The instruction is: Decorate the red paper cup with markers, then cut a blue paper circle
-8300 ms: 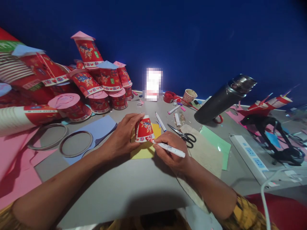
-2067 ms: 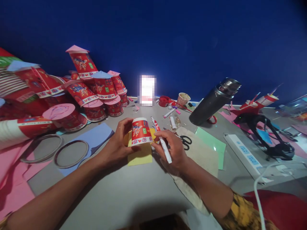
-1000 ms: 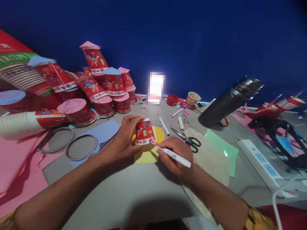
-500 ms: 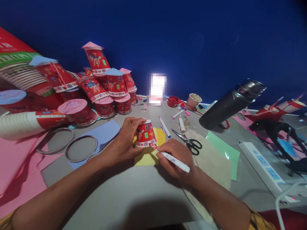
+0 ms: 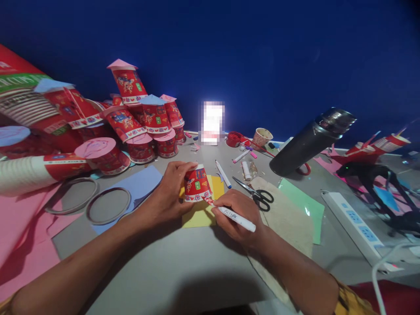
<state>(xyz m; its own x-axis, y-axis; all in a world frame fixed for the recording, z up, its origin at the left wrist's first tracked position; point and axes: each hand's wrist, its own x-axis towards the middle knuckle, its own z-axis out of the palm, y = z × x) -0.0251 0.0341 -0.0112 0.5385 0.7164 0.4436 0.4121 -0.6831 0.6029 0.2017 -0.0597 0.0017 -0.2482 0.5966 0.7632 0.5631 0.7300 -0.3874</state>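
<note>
My left hand (image 5: 173,191) grips a red printed paper cup (image 5: 197,183), held upside down with its white patterned rim at the bottom. My right hand (image 5: 238,215) is closed round a white acrylic marker (image 5: 236,218), whose tip is at the cup's lower right edge; whether it touches the cup I cannot tell. Beneath the cup lies yellow paper (image 5: 200,218). Just beyond my right hand are black-handled scissors (image 5: 254,192), a white marker with a blue end (image 5: 223,174) and a small white tube (image 5: 246,171).
Stacked red cups (image 5: 154,116) with paper tops stand at the left, near two grey tape rings (image 5: 108,205). A dark thermos (image 5: 311,142) stands tilted in view at the right. Further right lies a white power strip (image 5: 356,227). Green paper (image 5: 303,208) lies beside a beige cloth (image 5: 282,232).
The whole view has shifted slightly, so things sit a little further left. Both hands keep their holds on the cup and the marker.
</note>
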